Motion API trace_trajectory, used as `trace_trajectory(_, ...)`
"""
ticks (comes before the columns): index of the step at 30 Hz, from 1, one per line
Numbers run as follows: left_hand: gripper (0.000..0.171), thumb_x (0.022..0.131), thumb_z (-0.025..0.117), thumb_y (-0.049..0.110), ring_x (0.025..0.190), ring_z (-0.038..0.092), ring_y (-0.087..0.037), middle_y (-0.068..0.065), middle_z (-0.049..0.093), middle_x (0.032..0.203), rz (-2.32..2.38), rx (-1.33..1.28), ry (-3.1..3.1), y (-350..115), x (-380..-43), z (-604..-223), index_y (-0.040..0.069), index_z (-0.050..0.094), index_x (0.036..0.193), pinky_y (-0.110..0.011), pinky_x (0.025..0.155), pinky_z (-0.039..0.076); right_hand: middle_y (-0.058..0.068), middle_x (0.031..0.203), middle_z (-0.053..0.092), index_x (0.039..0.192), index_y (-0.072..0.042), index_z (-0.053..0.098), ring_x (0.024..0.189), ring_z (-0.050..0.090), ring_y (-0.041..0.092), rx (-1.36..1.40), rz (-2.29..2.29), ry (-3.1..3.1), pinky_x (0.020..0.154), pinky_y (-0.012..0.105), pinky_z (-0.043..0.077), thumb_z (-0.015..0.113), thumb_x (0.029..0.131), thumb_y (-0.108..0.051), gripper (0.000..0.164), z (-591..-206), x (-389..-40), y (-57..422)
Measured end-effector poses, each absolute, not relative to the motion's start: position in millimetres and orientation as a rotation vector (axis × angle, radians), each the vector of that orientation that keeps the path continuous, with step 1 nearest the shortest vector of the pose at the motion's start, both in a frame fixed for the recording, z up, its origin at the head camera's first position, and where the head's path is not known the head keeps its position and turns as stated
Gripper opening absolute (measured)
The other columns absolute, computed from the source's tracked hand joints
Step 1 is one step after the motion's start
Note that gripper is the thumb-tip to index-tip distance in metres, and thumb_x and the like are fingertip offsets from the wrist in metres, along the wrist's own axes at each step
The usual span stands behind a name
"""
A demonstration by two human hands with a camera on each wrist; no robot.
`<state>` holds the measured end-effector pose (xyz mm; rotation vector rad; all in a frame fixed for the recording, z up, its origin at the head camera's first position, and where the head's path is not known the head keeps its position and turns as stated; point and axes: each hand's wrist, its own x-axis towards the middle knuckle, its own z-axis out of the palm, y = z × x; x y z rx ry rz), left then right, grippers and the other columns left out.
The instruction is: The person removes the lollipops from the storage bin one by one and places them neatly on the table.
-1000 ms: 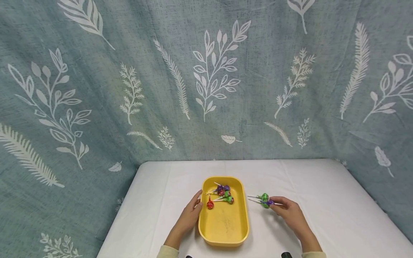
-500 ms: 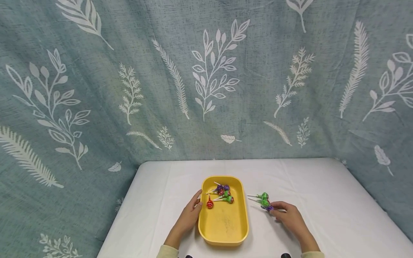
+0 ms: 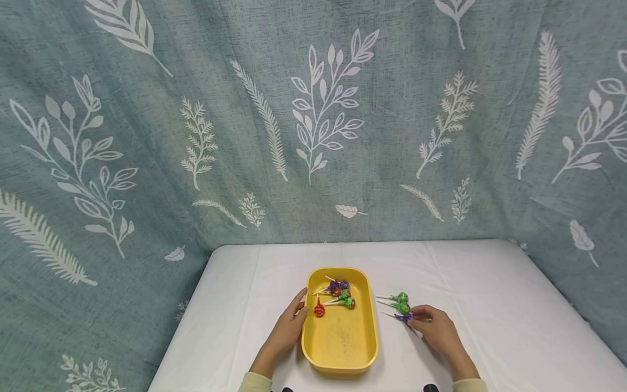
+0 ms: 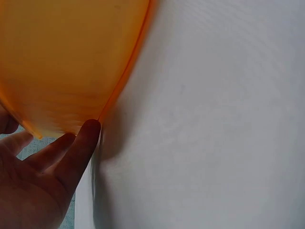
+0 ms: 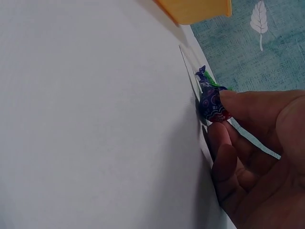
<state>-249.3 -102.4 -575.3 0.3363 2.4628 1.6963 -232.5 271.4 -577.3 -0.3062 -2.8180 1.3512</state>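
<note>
My right hand (image 3: 439, 329) pinches a purple-wrapped lollipop (image 5: 209, 101) between thumb and fingertips, low over the white table. Its thin stick points left, toward the yellow tray (image 3: 339, 363). Just beyond it, two green-wrapped lollipops (image 3: 403, 298) lie side by side, their sticks also pointing left. My left hand (image 3: 288, 328) rests against the tray's left side. In the left wrist view, the extended fingers (image 4: 78, 152) touch the tray's edge.
Inside the tray's far half lie several lollipops in purple, green and red wrappers, with one red lollipop (image 3: 319, 310) a little apart at the left. A leaf-patterned curtain (image 3: 313, 212) hangs behind the white-covered table (image 3: 235, 316).
My right hand has drawn the purple lollipop from over the green ones to the near side of them, closer to me. The left hand and the tray have stayed put.
</note>
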Motion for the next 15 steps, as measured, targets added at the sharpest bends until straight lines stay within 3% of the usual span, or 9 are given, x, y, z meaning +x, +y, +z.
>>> trace_trajectory(15,0.052,0.109,0.044,0.021,0.128,0.053,-0.044,-0.030,0.048,0.145,1.696,0.320,2.460,-101.8,-251.0,-577.5,0.016,0.033,0.160,-0.059,0.106,0.042,0.013,0.100,0.071,0.118,0.006,0.065,0.074,0.064,0.016,-0.303,1.357,-2.775,0.058,0.028,0.054,0.078,0.084,-0.012,0.041,-574.1,-225.5,271.1)
